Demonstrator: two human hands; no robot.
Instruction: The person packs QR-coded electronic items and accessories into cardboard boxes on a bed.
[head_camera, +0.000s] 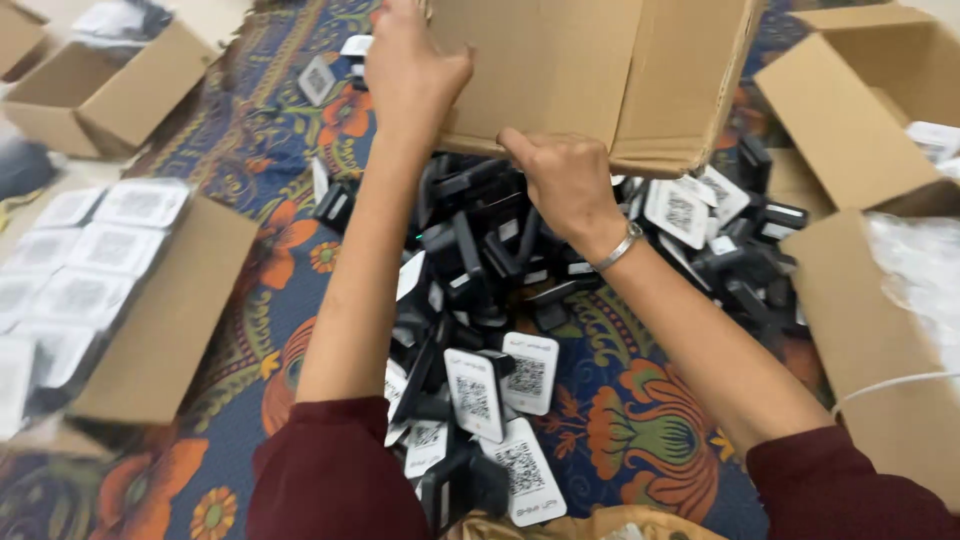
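While tipped over device pile (500, 260) | L hand (410, 65) & R hand (565, 180) both clamped on cardboard box (600, 70); floral rug (640, 420) beneath

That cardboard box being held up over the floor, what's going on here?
A person in dark red sleeves grips a cardboard box with both hands, left hand on its side, right hand at its lower edge. The box is held tilted above a pile of small black devices and white code cards on a patterned carpet. Other open boxes sit around.
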